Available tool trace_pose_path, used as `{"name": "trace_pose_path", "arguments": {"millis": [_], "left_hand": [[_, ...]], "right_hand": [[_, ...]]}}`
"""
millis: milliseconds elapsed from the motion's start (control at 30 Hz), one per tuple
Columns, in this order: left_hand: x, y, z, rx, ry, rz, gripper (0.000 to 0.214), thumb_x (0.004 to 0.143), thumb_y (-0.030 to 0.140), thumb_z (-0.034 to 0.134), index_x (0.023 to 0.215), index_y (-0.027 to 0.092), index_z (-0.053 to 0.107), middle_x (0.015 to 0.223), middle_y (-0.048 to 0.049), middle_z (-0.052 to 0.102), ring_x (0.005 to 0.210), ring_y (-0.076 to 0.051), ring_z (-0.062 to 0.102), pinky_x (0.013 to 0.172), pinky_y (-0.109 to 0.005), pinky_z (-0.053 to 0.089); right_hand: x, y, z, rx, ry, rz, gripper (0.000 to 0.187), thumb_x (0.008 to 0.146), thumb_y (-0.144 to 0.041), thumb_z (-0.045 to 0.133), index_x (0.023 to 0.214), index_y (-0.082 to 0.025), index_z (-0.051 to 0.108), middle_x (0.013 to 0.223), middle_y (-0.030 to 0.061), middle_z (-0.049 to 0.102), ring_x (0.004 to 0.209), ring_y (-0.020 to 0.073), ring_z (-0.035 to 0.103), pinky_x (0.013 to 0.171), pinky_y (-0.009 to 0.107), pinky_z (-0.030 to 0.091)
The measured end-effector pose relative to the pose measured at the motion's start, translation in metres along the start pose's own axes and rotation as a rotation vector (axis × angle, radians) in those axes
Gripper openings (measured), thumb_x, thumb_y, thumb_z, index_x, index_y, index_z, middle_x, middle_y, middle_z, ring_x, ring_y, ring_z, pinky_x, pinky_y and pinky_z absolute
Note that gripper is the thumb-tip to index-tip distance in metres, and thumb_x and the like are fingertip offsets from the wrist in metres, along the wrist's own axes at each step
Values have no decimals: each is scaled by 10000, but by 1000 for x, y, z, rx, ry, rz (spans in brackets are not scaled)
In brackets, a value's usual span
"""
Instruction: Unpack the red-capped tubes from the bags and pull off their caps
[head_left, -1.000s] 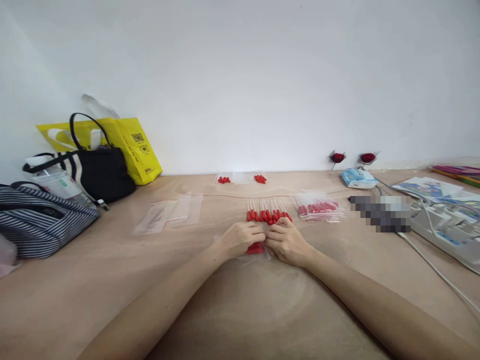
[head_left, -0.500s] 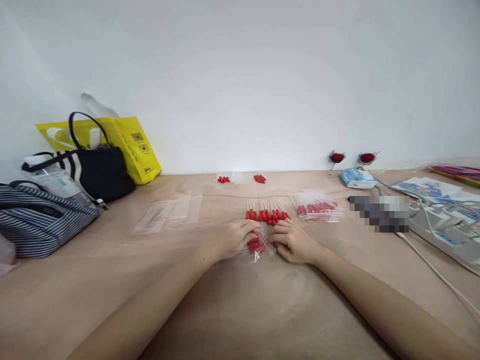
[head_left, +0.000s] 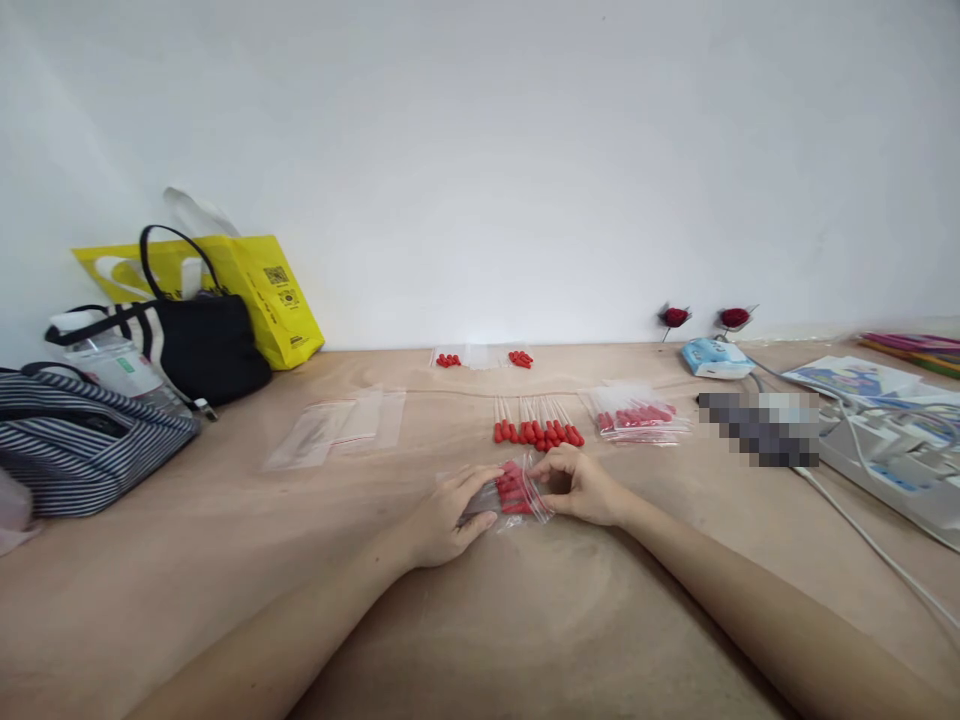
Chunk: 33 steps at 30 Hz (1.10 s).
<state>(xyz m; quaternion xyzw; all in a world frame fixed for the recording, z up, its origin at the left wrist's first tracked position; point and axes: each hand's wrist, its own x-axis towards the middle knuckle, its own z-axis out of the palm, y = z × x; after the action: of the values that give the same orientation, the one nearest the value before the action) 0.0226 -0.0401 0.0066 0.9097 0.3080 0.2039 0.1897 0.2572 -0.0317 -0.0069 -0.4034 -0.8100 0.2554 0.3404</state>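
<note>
one head view looks forward and down, close over the table [head_left: 225, 560].

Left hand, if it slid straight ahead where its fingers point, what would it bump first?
The left hand points right and slightly away and holds the clear bag of red-tipped sticks. Past the bag, it would probably meet the right hand.

A pixelated patch [head_left: 757, 428] masks something near the tabletop's right edge — the striped bag [head_left: 82, 440] is cut off at left, and the left hand [head_left: 442, 515] covers part of the little bag [head_left: 519, 490].
</note>
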Motion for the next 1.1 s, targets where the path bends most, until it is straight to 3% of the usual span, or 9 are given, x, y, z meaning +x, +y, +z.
{"name": "trace_pose_path", "arguments": {"millis": [233,500,733,967,1100], "left_hand": [[-1,-2,1,-6,12,6,445,807,182,470,1237,202,357,1241,-87,482,1123,-189,462,929,-373,395],[-1,-1,-1,-14,-6,2,430,816,204,471,1233,204,370,1247,-81,480,1123,-189,463,935,-367,390],[0,-1,-5,-9,-32,-30,431,818,235,482,1232,198,367,1243,-79,480,1118,-187,462,938,-351,379],[-2,-3,-6,1,-69,-103,437,816,292,489,1229,212,371,1255,-69,467,1132,-200,444,946,-363,360],[-3,-4,-8,1,-89,-122,446,818,304,484,1238,219,362,1272,-59,452,1149,-203,427,963,-353,340]], "right_hand": [[0,-8,0,-84,-53,-27,365,463,-404,776,699,-197,589,732,-2,592,700,154,511,664,286,369],[0,-16,6,-29,-83,-19,201,594,-270,703,708,-190,557,768,8,597,700,142,505,638,261,385],[0,-17,6,-40,-52,31,166,558,-159,644,660,-189,517,667,-22,549,620,117,474,563,228,368],[-4,-3,-18,145,-136,164,163,587,-118,581,721,-180,512,667,-36,515,555,82,437,503,202,338],[-5,10,-26,353,-140,162,144,622,-165,613,724,-175,512,654,-39,499,572,78,433,521,205,329]]}}
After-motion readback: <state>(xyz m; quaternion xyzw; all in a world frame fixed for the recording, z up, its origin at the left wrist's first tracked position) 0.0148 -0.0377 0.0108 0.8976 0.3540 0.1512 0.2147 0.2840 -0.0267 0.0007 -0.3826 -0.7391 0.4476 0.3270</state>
